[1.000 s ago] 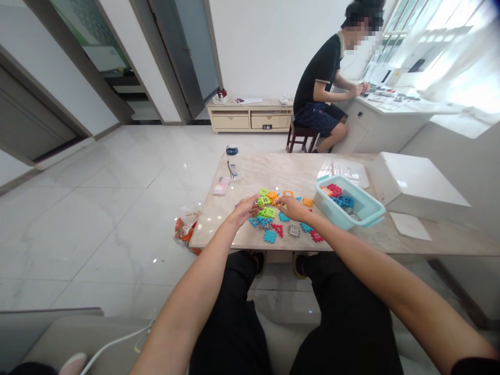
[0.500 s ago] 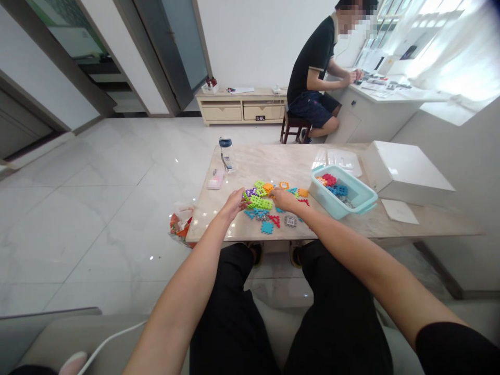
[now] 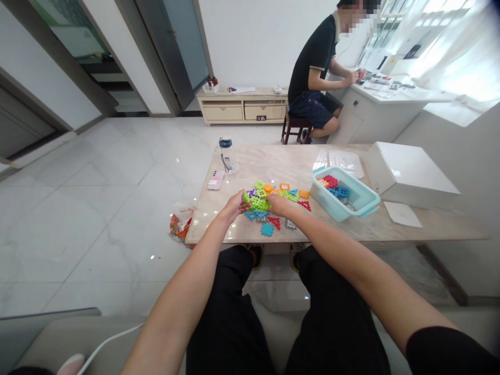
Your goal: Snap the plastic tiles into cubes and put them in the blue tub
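My left hand [image 3: 235, 204] is closed on the left end of some joined green interlocking tiles [image 3: 259, 203], just above the tabletop. From the other side, my right hand [image 3: 278, 204] meets their right edge with its fingers bunched; the fingertips are partly hidden. A purple tile [image 3: 252, 193] shows behind the green ones, and an orange tile [image 3: 269, 188] lies further back. Closer to me are a teal square tile [image 3: 267, 229], a red triangle tile [image 3: 274, 223] and a grey tile [image 3: 290, 224]. Another red triangle tile [image 3: 304, 205] lies right of my right hand.
A light-blue bin [image 3: 357, 205] with more tiles stands on the marble table [image 3: 269, 161], beside a white box [image 3: 414, 169]. A pink phone [image 3: 215, 180] and a clear bottle [image 3: 227, 156] are at the left. Beyond the table, a person [image 3: 314, 67] sits at a white desk.
My right hand has moved left, from over the orange pieces to the right edge of the green tiles. My left hand has stayed nearly in place, holding them.
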Available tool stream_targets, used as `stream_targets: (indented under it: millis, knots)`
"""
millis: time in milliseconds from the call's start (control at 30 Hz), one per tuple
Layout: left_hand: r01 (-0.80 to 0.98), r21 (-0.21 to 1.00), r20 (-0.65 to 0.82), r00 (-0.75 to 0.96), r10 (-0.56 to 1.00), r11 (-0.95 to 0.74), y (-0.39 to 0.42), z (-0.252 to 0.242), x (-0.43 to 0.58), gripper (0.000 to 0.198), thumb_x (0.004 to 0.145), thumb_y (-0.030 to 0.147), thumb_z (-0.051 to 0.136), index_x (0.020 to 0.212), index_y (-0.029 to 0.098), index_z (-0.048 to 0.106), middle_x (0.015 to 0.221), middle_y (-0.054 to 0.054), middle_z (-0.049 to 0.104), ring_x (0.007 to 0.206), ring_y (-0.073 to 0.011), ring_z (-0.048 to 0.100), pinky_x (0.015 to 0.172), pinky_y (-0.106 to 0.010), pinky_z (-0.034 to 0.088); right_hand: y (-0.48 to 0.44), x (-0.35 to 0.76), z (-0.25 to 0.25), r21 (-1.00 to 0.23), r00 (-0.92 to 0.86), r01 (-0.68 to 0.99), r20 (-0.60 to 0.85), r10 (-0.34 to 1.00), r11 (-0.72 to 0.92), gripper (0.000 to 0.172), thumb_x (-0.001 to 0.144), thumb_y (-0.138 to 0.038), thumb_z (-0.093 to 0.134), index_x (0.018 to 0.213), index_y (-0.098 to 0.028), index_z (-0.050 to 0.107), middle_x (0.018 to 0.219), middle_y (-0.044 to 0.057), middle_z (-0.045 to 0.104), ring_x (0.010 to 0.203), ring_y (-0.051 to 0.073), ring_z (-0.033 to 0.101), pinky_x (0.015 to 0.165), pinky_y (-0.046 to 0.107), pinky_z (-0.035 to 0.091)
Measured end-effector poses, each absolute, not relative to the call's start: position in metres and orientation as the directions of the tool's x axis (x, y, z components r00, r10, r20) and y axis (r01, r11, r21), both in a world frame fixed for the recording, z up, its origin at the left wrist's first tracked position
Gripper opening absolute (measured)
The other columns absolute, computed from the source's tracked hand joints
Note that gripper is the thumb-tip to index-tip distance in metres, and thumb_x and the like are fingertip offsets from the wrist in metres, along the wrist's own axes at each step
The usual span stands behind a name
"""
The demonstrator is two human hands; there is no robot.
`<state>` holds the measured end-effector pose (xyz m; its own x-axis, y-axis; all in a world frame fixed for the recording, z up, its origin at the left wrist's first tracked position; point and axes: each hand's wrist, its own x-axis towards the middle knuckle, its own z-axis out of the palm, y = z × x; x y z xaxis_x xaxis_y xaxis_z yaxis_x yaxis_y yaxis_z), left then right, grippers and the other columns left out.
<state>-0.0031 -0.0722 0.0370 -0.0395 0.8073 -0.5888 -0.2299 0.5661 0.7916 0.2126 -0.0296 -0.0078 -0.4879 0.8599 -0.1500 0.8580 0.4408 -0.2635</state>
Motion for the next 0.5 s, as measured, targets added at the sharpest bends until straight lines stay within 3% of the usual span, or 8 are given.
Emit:
stream_targets:
  millis: [233,333,367,433,500]
  knots:
    - [-0.231,0.842,-0.503,-0.015,0.864,0.487,-0.072,0.03,-0.001,0.042,0.099,0.059,0.069,0.105,0.018,0.062,0.083,-0.007,0.074,0.07,-0.0164,0.071,0.07,-0.026,0.056,-0.029,0.203,-0.008,-0.326,-0.429,0.87,-0.132,0.894,0.369,0.034,0.089,-0.023,0.076,0.121,-0.013,0.073,0.125,0.019,0.076,0.113,0.029,0.074,0.098,0.033,0.058]
    - [-0.099,0.927,-0.368,-0.062,0.928,0.362,-0.07,0.029,0.002,0.046,0.097,0.062,0.07,0.109,0.018,0.063,0.091,-0.009,0.075,0.077,-0.0171,0.073,0.072,-0.026,0.056,-0.021,0.207,-0.001,-0.384,-0.369,0.872,-0.107,0.923,0.304,0.037,0.09,-0.033,0.076,0.12,-0.01,0.072,0.121,0.018,0.076,0.107,0.028,0.074,0.094,0.033,0.058]
    - [-0.019,0.952,-0.306,-0.093,0.947,0.306,-0.07,0.029,0.003,0.047,0.097,0.062,0.07,0.112,0.018,0.064,0.094,-0.009,0.075,0.08,-0.0178,0.074,0.073,-0.027,0.056,-0.019,0.21,0.003,-0.448,-0.339,0.856,-0.106,0.935,0.26,0.036,0.092,-0.036,0.075,0.116,-0.01,0.072,0.116,0.017,0.077,0.102,0.026,0.074,0.091,0.031,0.058]
    - [0.167,0.968,-0.162,-0.147,0.976,0.186,-0.069,0.031,0.008,0.05,0.095,0.061,0.073,0.12,0.019,0.064,0.1,-0.009,0.076,0.087,-0.0203,0.075,0.078,-0.029,0.057,-0.016,0.218,0.011,-0.696,-0.29,0.711,-0.152,0.945,0.106,0.032,0.093,-0.041,0.074,0.107,-0.012,0.073,0.104,0.013,0.078,0.094,0.023,0.073,0.085,0.029,0.058]
    - [0.322,0.945,-0.02,-0.144,0.989,0.066,-0.069,0.035,0.015,0.055,0.091,0.059,0.078,0.127,0.02,0.064,0.106,-0.01,0.077,0.095,-0.0234,0.075,0.084,-0.033,0.058,-0.017,0.23,0.02,-0.926,-0.335,0.35,-0.266,0.904,-0.143,0.029,0.093,-0.042,0.075,0.101,-0.014,0.073,0.097,0.011,0.076,0.09,0.021,0.071,0.084,0.029,0.058]
